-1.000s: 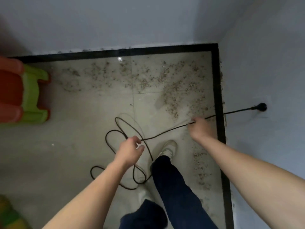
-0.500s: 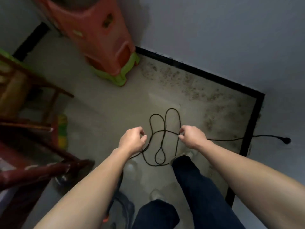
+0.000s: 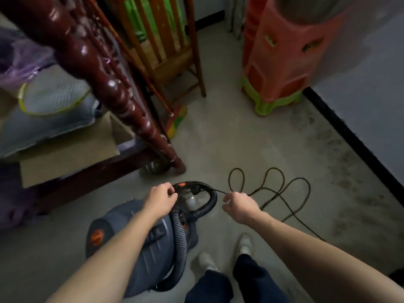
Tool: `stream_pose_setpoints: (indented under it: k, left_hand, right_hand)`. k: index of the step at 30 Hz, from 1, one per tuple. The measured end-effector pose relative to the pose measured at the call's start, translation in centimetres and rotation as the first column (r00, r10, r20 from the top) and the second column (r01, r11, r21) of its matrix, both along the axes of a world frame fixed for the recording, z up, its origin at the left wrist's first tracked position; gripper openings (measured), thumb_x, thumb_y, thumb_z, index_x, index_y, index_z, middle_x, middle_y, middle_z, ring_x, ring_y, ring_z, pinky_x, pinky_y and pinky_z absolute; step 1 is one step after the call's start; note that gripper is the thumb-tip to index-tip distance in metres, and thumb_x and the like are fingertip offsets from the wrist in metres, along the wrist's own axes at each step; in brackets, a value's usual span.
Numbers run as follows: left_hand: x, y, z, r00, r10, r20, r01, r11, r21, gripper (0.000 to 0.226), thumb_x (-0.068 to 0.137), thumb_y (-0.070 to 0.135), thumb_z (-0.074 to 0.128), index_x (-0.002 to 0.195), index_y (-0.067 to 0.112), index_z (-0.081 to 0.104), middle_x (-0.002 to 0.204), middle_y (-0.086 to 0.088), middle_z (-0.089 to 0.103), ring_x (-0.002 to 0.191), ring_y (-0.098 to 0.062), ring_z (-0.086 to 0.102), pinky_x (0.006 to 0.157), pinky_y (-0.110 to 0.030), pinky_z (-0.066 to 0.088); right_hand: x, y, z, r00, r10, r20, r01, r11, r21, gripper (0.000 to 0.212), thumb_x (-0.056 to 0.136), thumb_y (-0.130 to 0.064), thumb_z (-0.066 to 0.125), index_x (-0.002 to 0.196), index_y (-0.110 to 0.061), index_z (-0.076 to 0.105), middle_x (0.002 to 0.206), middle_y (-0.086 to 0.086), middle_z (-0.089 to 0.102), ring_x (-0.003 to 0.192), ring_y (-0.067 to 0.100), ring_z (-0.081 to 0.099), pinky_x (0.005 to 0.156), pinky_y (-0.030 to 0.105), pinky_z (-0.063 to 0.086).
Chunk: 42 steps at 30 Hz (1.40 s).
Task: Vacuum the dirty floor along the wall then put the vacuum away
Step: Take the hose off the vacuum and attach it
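A dark grey canister vacuum [image 3: 140,248] with orange marks stands on the floor under my left forearm, its ribbed black hose [image 3: 181,241] curving up over the front. My left hand [image 3: 160,199] is curled round the black power cord at the vacuum's top. My right hand [image 3: 237,205] pinches the same cord [image 3: 282,191] a short way to the right. Beyond my right hand the cord lies in loose loops on the floor. Dirt speckles the floor [image 3: 341,178] along the black skirting.
A dark red wooden bed post [image 3: 122,101] and bed frame stand at the left. A wooden chair [image 3: 166,47] and a broom head [image 3: 176,121] are behind it. Stacked orange and green plastic stools [image 3: 282,57] stand by the right wall [image 3: 376,88]. My shoes are at bottom centre.
The view has swung left from the dirty corner to the vacuum and bed. Both hands still hold the cord and are now over the vacuum; the wall plug is out of view.
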State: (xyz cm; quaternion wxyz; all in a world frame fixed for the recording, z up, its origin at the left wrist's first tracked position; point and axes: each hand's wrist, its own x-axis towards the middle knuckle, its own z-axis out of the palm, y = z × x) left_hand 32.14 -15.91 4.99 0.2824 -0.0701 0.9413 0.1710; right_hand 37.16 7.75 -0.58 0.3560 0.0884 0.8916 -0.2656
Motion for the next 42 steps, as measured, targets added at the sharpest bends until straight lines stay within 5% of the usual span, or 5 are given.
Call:
stream_pose_setpoints:
  k: [9, 15, 29, 36, 42]
  left_hand:
    - [6.9, -15.1, -7.0, 0.999, 0.05, 0.001, -0.049, 0.992, -0.121, 0.015, 0.092, 0.028, 0.055, 0.1, 0.018, 0.062, 0.106, -0.005, 0.057, 0.106, -0.029, 0.054, 0.087, -0.037, 0.045]
    - [9.7, -21.6, -13.2, 0.948, -0.281, -0.15, 0.244, 0.943, -0.228, 0.041, 0.096, 0.042, 0.042, 0.127, 0.02, 0.057, 0.149, -0.011, 0.04, 0.142, -0.029, 0.026, 0.114, -0.046, 0.019]
    - [9.9, -24.0, -17.2, 0.777, -0.406, -0.481, 0.362, 0.913, -0.186, 0.046, 0.094, 0.041, 0.036, 0.077, 0.014, 0.068, 0.115, -0.011, 0.064, 0.128, -0.032, 0.045, 0.117, -0.055, 0.014]
    - [9.6, -23.1, -16.4, 0.808, -0.42, -0.412, 0.355, 0.907, -0.227, 0.049, 0.094, 0.042, 0.031, 0.079, 0.015, 0.069, 0.117, -0.012, 0.063, 0.129, -0.031, 0.044, 0.116, -0.056, 0.014]
    - [9.3, -22.3, -16.1, 0.828, -0.398, -0.395, 0.323, 0.914, -0.244, 0.049, 0.093, 0.04, 0.029, 0.083, 0.015, 0.07, 0.121, -0.014, 0.061, 0.129, -0.033, 0.042, 0.116, -0.055, 0.012]
  right_hand:
    - [-1.3, -13.1, -5.4, 0.989, 0.059, 0.139, -0.052, 0.997, -0.056, 0.028, 0.087, -0.032, 0.057, 0.111, -0.022, 0.069, 0.109, 0.006, 0.068, 0.097, 0.027, 0.063, 0.074, 0.027, 0.046]
    - [-2.0, -19.7, -11.0, 0.949, -0.302, 0.087, 0.303, 0.953, -0.004, 0.017, 0.083, -0.033, 0.063, 0.093, -0.02, 0.068, 0.091, 0.005, 0.07, 0.077, 0.021, 0.067, 0.063, 0.022, 0.046]
    - [-4.0, -23.1, -19.5, 0.737, -0.659, 0.151, 0.676, 0.722, -0.15, 0.042, 0.082, -0.026, 0.076, 0.121, -0.016, 0.068, 0.103, 0.009, 0.072, 0.089, 0.023, 0.071, 0.085, 0.034, 0.058]
    - [-3.5, -19.0, -14.6, 0.784, -0.603, 0.145, 0.612, 0.791, -0.017, 0.027, 0.069, -0.037, 0.068, 0.081, -0.014, 0.072, 0.08, 0.011, 0.07, 0.067, 0.027, 0.067, 0.065, 0.033, 0.059]
    - [3.5, -10.7, -11.7, 0.494, -0.839, 0.226, 0.859, 0.511, 0.017, 0.033, 0.069, -0.016, 0.071, 0.091, 0.008, 0.065, 0.071, 0.019, 0.064, 0.056, 0.03, 0.062, 0.057, 0.04, 0.056]
